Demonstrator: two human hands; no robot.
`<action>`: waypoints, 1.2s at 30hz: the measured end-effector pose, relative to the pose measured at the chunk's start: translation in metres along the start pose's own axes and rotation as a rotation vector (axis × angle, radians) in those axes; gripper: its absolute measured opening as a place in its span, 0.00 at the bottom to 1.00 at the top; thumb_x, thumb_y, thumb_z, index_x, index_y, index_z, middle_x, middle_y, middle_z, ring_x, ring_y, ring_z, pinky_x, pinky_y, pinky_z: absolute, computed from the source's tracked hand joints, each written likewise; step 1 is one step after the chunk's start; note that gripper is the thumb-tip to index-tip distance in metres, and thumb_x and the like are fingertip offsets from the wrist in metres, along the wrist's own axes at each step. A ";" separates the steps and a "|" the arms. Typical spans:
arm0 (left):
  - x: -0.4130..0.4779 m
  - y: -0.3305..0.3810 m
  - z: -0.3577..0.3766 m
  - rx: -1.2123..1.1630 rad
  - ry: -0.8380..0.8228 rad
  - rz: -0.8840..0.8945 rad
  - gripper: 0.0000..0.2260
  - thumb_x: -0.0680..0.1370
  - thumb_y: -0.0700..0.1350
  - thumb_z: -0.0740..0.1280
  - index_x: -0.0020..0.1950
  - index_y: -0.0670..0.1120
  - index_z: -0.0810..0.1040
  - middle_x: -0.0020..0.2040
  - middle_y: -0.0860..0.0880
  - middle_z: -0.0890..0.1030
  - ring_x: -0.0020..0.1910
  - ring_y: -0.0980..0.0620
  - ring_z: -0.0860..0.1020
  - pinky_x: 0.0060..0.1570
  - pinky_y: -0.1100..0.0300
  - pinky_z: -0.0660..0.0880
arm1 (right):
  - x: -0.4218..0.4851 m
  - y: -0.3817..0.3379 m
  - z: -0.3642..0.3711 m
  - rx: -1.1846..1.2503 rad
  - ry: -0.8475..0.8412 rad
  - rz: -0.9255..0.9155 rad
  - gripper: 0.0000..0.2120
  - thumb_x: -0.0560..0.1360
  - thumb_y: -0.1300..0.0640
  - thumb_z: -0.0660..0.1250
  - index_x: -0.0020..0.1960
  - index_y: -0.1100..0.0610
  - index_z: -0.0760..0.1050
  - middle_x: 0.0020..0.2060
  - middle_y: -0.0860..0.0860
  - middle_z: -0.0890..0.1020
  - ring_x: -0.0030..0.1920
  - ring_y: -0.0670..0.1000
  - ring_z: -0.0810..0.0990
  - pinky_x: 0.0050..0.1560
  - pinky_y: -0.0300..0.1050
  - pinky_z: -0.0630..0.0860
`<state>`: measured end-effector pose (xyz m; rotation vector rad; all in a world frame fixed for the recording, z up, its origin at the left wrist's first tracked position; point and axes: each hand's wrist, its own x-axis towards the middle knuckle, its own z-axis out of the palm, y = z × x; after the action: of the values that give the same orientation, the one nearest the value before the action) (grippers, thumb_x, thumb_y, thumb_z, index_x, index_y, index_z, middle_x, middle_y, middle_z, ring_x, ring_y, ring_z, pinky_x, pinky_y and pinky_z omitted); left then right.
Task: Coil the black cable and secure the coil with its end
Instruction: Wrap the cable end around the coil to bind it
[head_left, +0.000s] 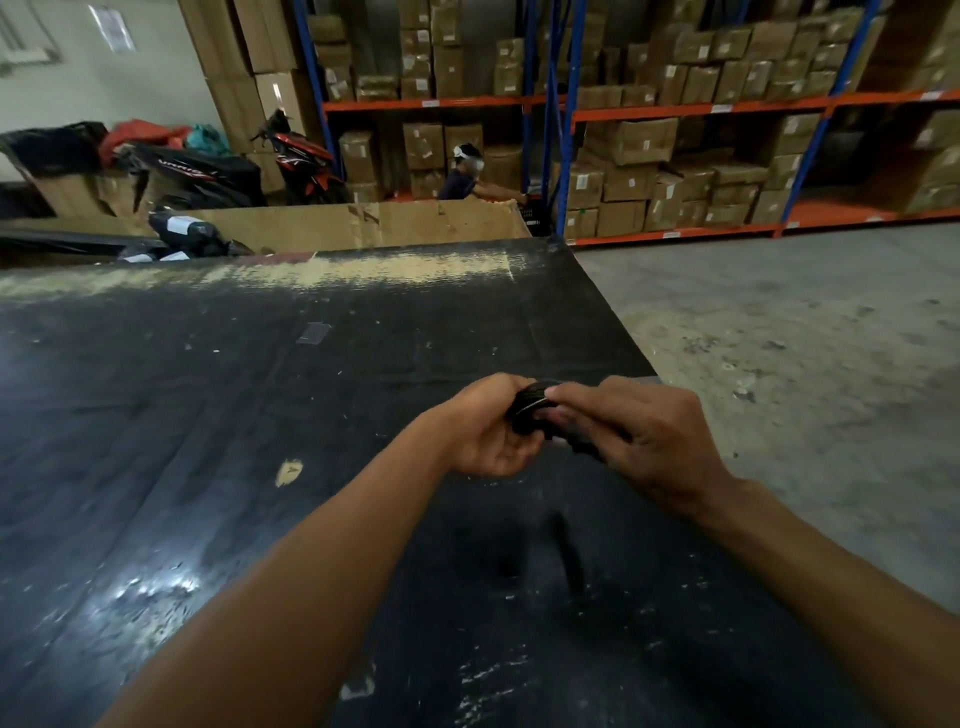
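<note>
Both hands meet above the right part of the worktop (208, 415), near its right edge: the left hand (485, 431) on the left, the right hand (649, 441) on the right, with the cable (530, 413) bunched between them, held from both sides and off the surface. Behind the worktop stands a cardboard sheet (363, 226), with bags (187, 234) at its left end. Further back on the left are two scooters (249, 166); a person (465, 176) is behind the sheet. Shelves (701, 109) stacked with boxes (628, 140) run across the back and right. Floor (805, 338) lies to the worktop's right.
</note>
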<state>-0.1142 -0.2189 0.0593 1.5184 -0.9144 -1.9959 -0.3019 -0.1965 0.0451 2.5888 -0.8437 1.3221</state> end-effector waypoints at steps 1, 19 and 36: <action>-0.006 -0.001 -0.004 0.213 -0.009 -0.007 0.30 0.81 0.64 0.48 0.45 0.43 0.81 0.31 0.47 0.75 0.24 0.55 0.72 0.22 0.68 0.68 | 0.002 0.000 -0.001 0.108 0.004 0.121 0.11 0.75 0.59 0.72 0.57 0.55 0.83 0.37 0.51 0.85 0.32 0.48 0.79 0.33 0.50 0.78; -0.023 -0.022 0.007 0.292 0.088 0.513 0.17 0.85 0.49 0.55 0.57 0.36 0.75 0.38 0.46 0.77 0.28 0.55 0.75 0.30 0.60 0.77 | 0.005 0.004 0.009 0.682 0.016 0.710 0.08 0.76 0.60 0.70 0.47 0.48 0.85 0.33 0.49 0.84 0.31 0.44 0.78 0.36 0.33 0.75; 0.003 -0.023 0.006 0.283 0.469 0.565 0.13 0.80 0.45 0.58 0.36 0.46 0.71 0.27 0.51 0.67 0.24 0.52 0.65 0.29 0.58 0.63 | 0.018 0.018 0.000 0.722 0.035 1.134 0.15 0.74 0.72 0.54 0.49 0.57 0.74 0.41 0.56 0.82 0.35 0.49 0.77 0.34 0.42 0.75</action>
<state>-0.1201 -0.2049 0.0415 1.5504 -1.2717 -1.0919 -0.3031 -0.2191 0.0562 2.4789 -2.4111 2.2199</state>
